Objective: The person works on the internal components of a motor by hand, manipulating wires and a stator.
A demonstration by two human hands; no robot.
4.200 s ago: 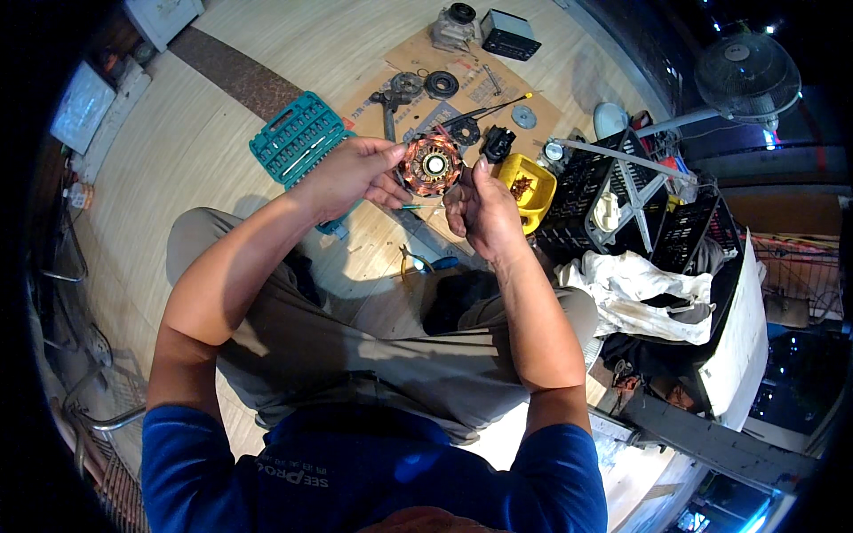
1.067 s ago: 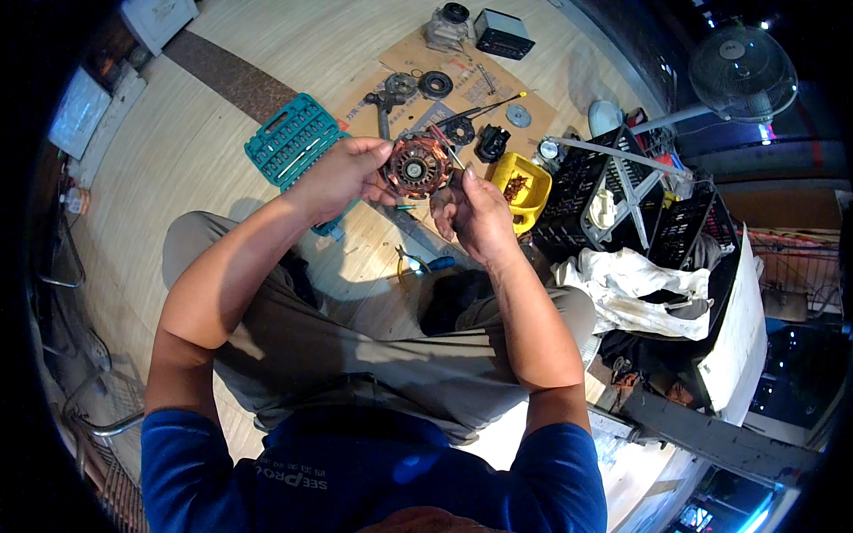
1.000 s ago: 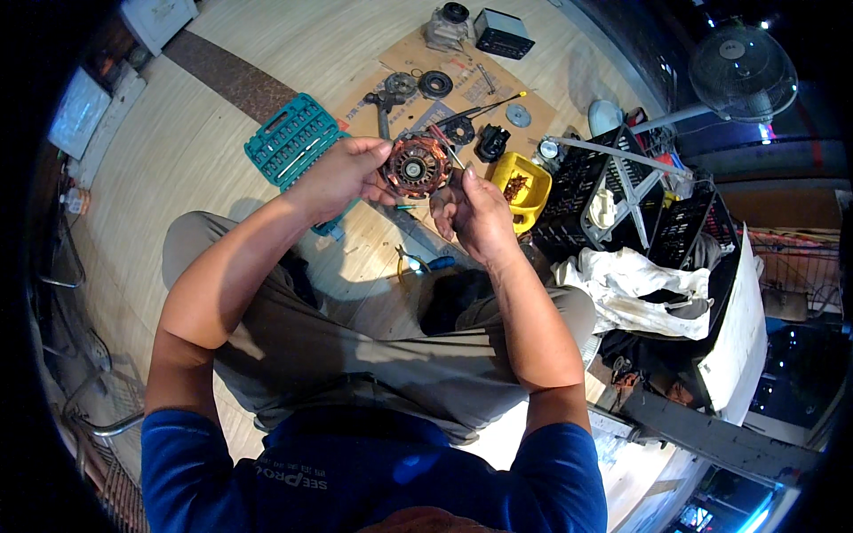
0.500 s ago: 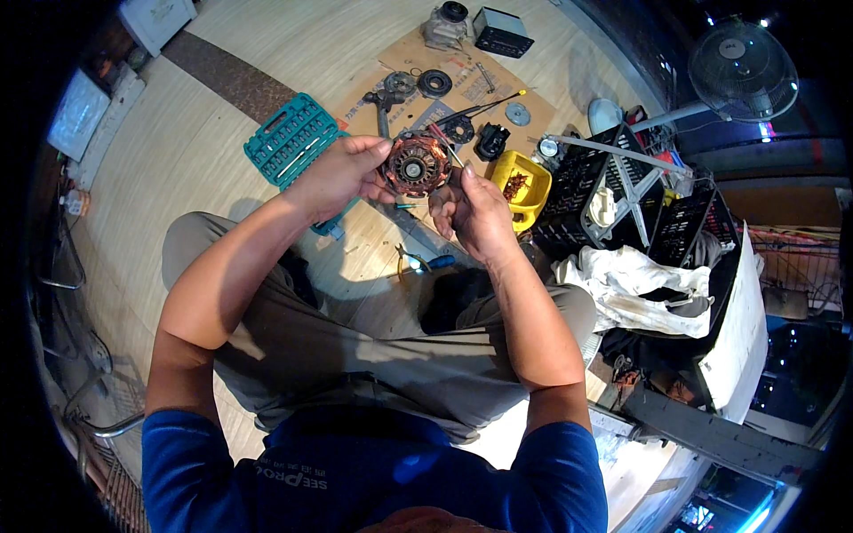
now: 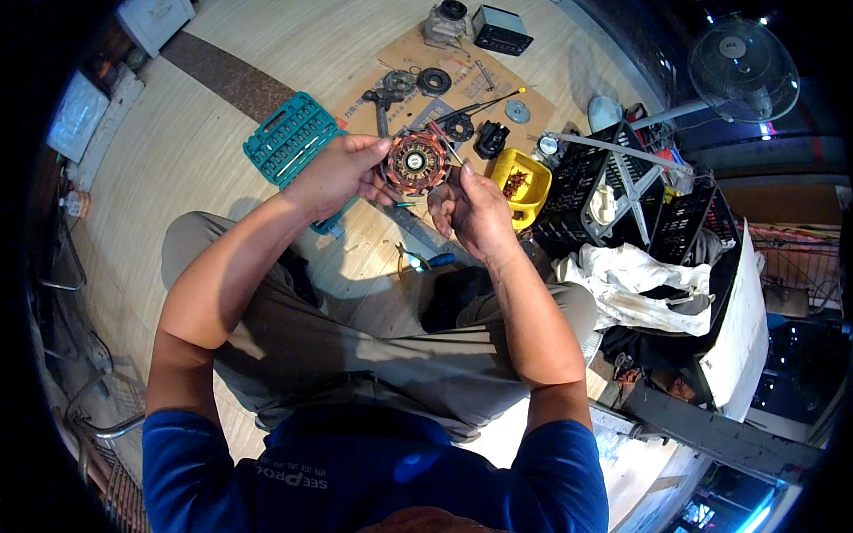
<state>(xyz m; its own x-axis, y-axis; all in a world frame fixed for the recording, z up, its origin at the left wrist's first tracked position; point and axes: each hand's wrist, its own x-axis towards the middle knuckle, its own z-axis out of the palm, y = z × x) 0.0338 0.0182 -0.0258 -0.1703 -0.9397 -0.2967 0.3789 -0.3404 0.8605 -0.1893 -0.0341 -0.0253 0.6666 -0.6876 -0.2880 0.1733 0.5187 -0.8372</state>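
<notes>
A round alternator part with a ring of copper windings (image 5: 416, 163) is held up in front of me. My left hand (image 5: 360, 171) grips its left rim, thumb on top and fingers curled beneath. At its right side is my right hand (image 5: 473, 209), with thumb and fingers closed on a slim rod-like tool (image 5: 454, 152) that has a reddish end. That tool slants up past the ring's right edge; whether it touches the ring I cannot tell. The right fingers lie close under the ring. Below the hands, pliers (image 5: 409, 259) rest on the floor near a blue-handled tool (image 5: 440, 261).
An open teal socket set (image 5: 293, 138) lies left. Beyond my hands, cardboard (image 5: 524, 93) carries a black pulley-like ring (image 5: 434, 83) and other dismantled parts. To the right stand a yellow container (image 5: 530, 184) with small brown pieces, black crates (image 5: 569, 200), a white cloth (image 5: 622, 289) and a fan (image 5: 745, 69).
The copper-wound part has tilted, so its face and dark centre show more squarely and its windings look brighter. Both hands stay almost in place.
</notes>
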